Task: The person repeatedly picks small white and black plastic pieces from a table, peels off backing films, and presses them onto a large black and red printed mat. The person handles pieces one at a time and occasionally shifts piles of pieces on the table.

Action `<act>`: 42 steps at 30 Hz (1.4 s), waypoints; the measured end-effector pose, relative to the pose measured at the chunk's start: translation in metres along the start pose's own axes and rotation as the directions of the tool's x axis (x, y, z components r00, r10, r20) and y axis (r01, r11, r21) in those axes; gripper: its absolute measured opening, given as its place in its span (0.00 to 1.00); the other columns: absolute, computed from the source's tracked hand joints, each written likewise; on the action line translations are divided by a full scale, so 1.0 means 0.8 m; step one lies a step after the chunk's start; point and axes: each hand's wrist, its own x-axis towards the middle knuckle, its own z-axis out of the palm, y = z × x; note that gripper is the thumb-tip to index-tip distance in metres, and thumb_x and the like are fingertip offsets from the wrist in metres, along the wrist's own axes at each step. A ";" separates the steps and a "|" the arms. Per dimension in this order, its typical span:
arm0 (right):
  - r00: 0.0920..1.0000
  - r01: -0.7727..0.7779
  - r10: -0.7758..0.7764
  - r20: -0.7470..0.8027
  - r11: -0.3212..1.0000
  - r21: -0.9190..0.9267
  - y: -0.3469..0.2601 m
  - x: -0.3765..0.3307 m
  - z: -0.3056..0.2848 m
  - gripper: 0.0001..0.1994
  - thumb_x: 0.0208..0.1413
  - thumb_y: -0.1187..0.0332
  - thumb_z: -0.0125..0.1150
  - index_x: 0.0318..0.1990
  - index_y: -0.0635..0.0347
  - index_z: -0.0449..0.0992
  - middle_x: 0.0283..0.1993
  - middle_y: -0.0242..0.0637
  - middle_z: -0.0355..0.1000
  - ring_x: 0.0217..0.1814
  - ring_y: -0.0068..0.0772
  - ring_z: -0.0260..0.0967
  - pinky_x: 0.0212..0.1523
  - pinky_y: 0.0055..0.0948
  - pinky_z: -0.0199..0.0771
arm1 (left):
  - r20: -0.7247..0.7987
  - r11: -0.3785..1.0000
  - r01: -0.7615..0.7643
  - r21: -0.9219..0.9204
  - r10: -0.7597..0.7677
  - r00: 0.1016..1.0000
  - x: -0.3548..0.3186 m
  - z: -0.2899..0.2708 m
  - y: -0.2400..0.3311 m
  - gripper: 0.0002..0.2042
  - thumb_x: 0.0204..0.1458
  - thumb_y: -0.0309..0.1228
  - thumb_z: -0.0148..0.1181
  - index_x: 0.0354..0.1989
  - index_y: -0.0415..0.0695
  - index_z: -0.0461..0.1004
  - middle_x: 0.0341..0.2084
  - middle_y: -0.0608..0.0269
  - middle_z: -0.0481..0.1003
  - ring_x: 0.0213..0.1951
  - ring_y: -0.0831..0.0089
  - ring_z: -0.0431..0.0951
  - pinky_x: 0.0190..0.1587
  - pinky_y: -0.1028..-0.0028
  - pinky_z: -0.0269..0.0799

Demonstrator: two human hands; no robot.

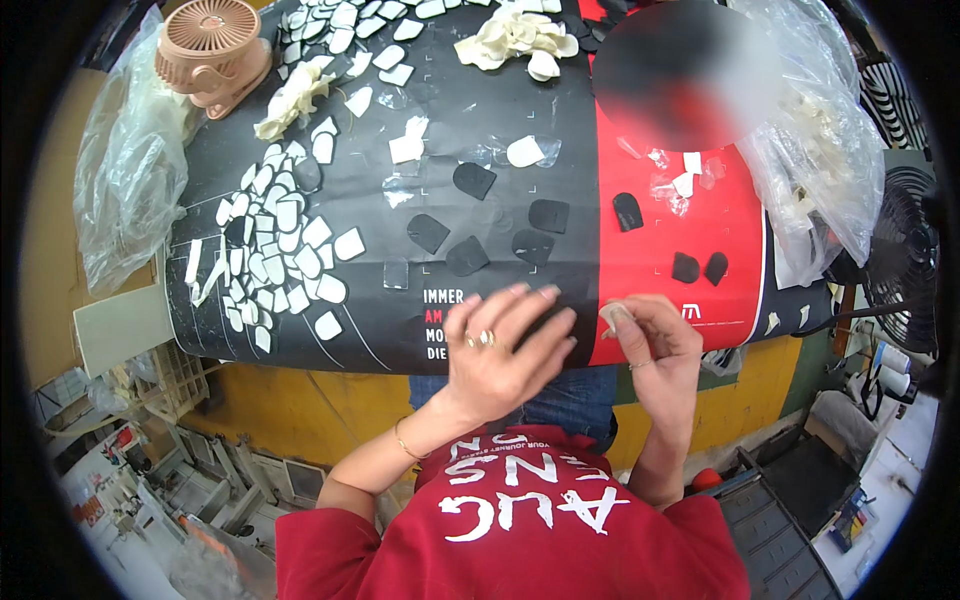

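Note:
My left hand (505, 355) hovers over or rests on the near edge of the black part of the printed sheet (370, 260), its fingers apart. Whether anything lies beneath those fingers is hidden. Above the red part, my right hand (660, 350) pinches a small pale piece (613, 314) between thumb and forefinger. Just beyond my hands lie several black rounded tabs, among them one on the black area (466, 256) and one on the red area (627, 212). A loose heap of white-faced rounded tabs (288, 215) spreads to the left.
A pink fan (210, 50) stands far left beside a clear plastic bag (135, 190). Cream pieces (515, 40) are piled at the back. A bag of pale pieces (810, 130) hangs at the right, near a black fan (905, 240). A blurred round patch covers the back right.

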 end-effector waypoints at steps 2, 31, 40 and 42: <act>0.999 0.015 -0.012 0.032 0.996 -0.082 -0.005 0.011 -0.005 0.07 0.59 0.76 0.63 0.44 0.67 0.81 0.40 0.39 0.76 0.38 0.25 0.75 0.41 0.23 0.74 | 0.149 0.998 0.065 0.021 -0.067 0.987 0.001 -0.006 -0.012 0.18 0.43 0.36 0.72 0.46 0.56 0.82 0.55 0.64 0.73 0.58 0.63 0.69 0.64 0.60 0.53; 0.959 -0.120 0.103 0.265 0.992 0.047 -0.026 0.009 0.009 0.08 0.52 0.78 0.69 0.40 0.68 0.81 0.35 0.39 0.79 0.35 0.25 0.77 0.38 0.24 0.75 | 0.186 0.743 0.380 -0.551 -0.335 0.924 0.006 -0.032 -0.001 0.08 0.42 0.27 0.73 0.32 0.48 0.83 0.44 0.63 0.77 0.47 0.62 0.73 0.52 0.64 0.59; 0.977 0.026 0.041 0.208 0.951 -0.307 -0.021 0.042 0.013 0.05 0.56 0.76 0.65 0.39 0.67 0.80 0.28 0.39 0.78 0.29 0.23 0.76 0.31 0.24 0.74 | 0.123 0.987 0.151 0.053 -0.157 0.980 -0.011 -0.004 -0.003 0.18 0.41 0.33 0.73 0.44 0.59 0.83 0.53 0.66 0.74 0.52 0.66 0.70 0.59 0.63 0.55; 0.969 0.008 0.079 0.235 0.938 -0.347 -0.026 0.047 0.014 0.06 0.57 0.76 0.65 0.40 0.70 0.80 0.30 0.37 0.79 0.31 0.20 0.75 0.33 0.21 0.73 | 0.128 0.988 0.142 0.065 -0.150 0.980 -0.013 -0.002 -0.003 0.18 0.41 0.33 0.72 0.44 0.59 0.83 0.53 0.66 0.73 0.53 0.66 0.70 0.59 0.63 0.55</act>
